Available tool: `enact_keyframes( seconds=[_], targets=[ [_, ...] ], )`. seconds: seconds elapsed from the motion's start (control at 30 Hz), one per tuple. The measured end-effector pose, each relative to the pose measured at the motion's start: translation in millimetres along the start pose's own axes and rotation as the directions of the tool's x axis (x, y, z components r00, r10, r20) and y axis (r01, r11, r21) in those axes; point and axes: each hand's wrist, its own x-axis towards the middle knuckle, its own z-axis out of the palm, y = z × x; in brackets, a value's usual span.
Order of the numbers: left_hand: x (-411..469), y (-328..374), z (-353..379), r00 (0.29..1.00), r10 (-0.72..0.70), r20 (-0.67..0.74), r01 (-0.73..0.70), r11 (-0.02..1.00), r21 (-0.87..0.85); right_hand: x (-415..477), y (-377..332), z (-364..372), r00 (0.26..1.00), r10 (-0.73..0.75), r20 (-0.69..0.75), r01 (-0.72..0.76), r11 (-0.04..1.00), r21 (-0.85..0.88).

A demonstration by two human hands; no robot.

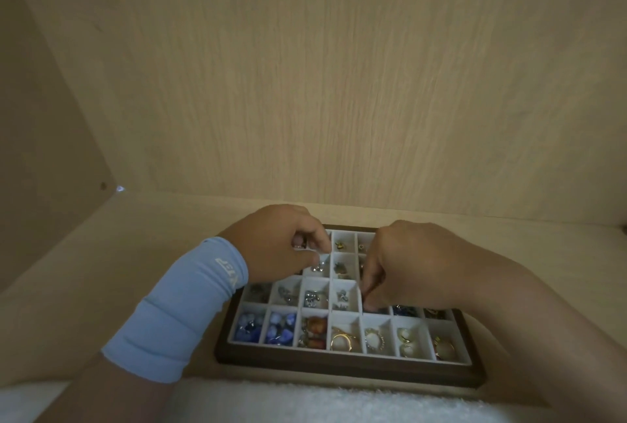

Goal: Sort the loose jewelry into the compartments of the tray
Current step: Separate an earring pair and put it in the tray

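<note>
In the head view your left hand [288, 248] curls its fingers round a small dark piece [304, 241] above the far cells of the tray [339, 369], while your right hand [407, 266] pinches into a middle cell, its hold unclear, so a slip could drop jewelry [342, 341] into the wrong compartment.

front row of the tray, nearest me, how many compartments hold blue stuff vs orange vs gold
blue stones: 2 compartments
orange stones: 1 compartment
gold pieces: 4 compartments
total: 7 compartments in the front row
</note>
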Motion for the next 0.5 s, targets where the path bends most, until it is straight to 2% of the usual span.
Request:
enact_keyframes(
  seconds=[0.1, 0.27, 0.43, 0.5],
  targets=[
    [1, 3, 0, 1.000, 0.016, -0.013, -0.016, 1.000, -0.021, 1, -3, 3, 1.000, -0.006, -0.018, 0.005, 0.999, -0.039],
    [4, 8, 8, 1.000, 0.018, -0.021, -0.019, 0.998, -0.056, 0, 3, 3, 1.000, -0.009, 0.022, 0.007, 0.999, 0.050],
    [6, 13, 12, 1.000, 0.006, -0.010, -0.008, 0.989, -0.145, -1, 14, -8, 1.000, -0.015, -0.005, 0.016, 0.949, 0.315],
    [7, 14, 12, 1.000, 0.003, -0.017, -0.006, 0.985, -0.172, -2, 16, -11, 1.000, -0.002, 0.005, 0.001, 0.948, 0.319]
  ],
)
